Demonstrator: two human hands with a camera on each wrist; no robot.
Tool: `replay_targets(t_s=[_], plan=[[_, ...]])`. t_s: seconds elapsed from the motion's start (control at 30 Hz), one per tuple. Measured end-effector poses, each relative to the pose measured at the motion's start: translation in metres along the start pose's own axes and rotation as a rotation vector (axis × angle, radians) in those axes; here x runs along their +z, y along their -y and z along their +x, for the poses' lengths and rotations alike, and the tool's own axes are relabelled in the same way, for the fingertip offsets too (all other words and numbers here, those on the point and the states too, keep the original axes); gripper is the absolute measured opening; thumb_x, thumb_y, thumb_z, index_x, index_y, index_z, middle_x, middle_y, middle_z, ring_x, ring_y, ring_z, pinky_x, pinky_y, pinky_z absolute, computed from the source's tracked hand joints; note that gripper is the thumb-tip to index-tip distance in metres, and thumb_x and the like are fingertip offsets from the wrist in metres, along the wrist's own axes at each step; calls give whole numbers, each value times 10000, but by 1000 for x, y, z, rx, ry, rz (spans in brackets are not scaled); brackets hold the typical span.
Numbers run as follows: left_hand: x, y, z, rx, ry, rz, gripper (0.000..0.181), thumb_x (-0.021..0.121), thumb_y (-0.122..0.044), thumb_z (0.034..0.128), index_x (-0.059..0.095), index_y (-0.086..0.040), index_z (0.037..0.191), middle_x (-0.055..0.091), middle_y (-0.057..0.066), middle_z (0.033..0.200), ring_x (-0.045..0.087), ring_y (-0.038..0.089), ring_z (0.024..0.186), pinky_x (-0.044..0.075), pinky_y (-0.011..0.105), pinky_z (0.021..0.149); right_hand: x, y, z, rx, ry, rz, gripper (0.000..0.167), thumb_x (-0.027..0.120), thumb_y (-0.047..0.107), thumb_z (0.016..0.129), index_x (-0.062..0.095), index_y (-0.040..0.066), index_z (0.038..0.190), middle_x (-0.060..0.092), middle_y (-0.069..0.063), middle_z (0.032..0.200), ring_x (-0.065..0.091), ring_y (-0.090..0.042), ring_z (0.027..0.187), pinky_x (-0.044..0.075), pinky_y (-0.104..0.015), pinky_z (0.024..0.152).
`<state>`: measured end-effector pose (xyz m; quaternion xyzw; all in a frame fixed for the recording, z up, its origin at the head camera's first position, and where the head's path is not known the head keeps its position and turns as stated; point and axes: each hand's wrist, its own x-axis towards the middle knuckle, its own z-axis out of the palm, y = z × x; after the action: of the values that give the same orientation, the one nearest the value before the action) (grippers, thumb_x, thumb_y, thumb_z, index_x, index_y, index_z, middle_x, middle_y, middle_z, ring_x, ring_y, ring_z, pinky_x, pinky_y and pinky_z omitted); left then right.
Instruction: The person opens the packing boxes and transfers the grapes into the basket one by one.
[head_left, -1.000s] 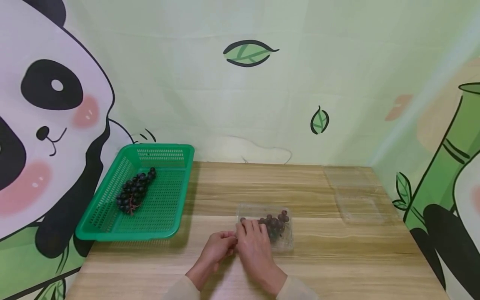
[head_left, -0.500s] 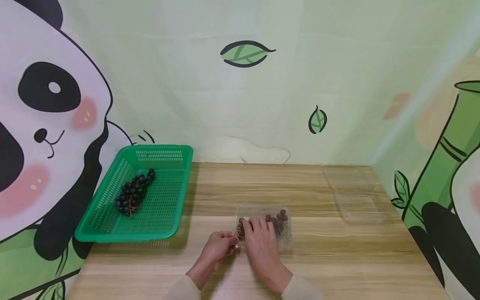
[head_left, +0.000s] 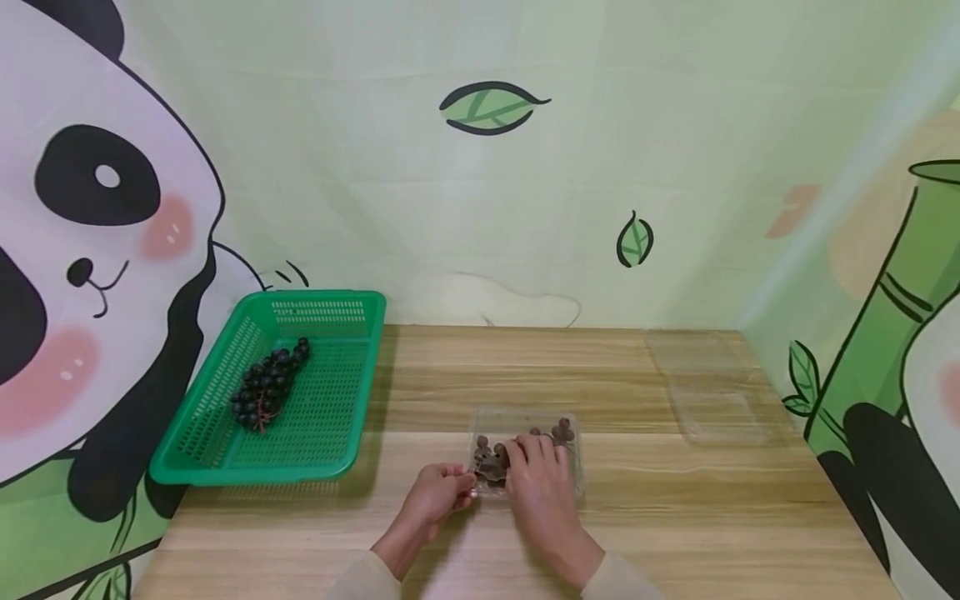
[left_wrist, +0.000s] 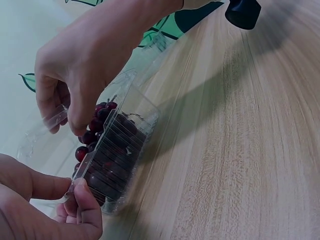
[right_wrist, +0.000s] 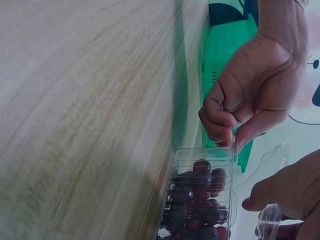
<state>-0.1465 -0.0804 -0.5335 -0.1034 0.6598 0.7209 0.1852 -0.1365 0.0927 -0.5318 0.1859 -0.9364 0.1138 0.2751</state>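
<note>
A clear plastic container [head_left: 517, 413] lies in front of me on the table, with dark grapes [head_left: 491, 468] inside. My left hand [head_left: 437, 498] pinches the near left corner of its rim between thumb and fingers, as the right wrist view also shows. Over the grapes is my right hand [head_left: 545, 500], palm down, its bent fingers reaching down into the container and covering some of the fruit. In the left wrist view the right thumb is at the grapes [left_wrist: 91, 136], with the other fingers a little apart from it. No grape is visibly gripped; the fingertips are partly hidden.
A green basket [head_left: 366, 392] stands to the left with a bunch of dark grapes [head_left: 266, 387] in it. Another clear plastic container [head_left: 720, 400] is at the back right of the wooden table [head_left: 645, 533]. A printed cloth [head_left: 360, 208] hangs behind.
My right hand has moved rightward across the grapes, uncovering those at the container's left end. The left hand keeps its pinch on the corner.
</note>
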Motion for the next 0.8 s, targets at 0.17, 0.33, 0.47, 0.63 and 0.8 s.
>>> replay_targets(t_s=[0.17,0.33,0.47,0.63,0.8], plan=[[1,0,-1,2,-5,6,104,563,74,978,581,153,1042,602,77,840,578,114,726,508,161,627,-1,-4,-3,14,-5,15,404,851,100,756,737,6,1133,689,-138,1119,610,-305,1017,475,-410,802],[1,-1,-1,8,-14,13,99,576,67,977,568,140,1043,610,89,866,586,123,741,512,171,634,-1,-8,-6,-1,-25,-7,414,853,114,747,747,18,1136,692,-124,1090,612,-297,993,475,-410,794],[2,-1,-1,19,-21,32,67,576,61,980,564,120,1010,616,95,861,588,124,734,507,175,625,-3,-11,-9,-16,-20,-22,399,839,110,757,750,19,1135,685,-120,1070,610,-294,974,475,-409,793],[2,-2,-2,20,-17,45,81,578,62,979,567,129,1024,629,110,869,599,129,736,513,176,625,-5,-18,-15,4,3,-1,374,840,90,774,740,15,1126,675,-137,1090,610,-311,1004,489,-430,808],[1,-3,-1,9,-20,53,120,579,62,975,566,146,1059,633,126,888,601,142,748,515,178,630,-8,-30,-23,28,-5,5,332,815,51,784,738,13,1105,660,-133,1086,605,-314,999,477,-421,768]])
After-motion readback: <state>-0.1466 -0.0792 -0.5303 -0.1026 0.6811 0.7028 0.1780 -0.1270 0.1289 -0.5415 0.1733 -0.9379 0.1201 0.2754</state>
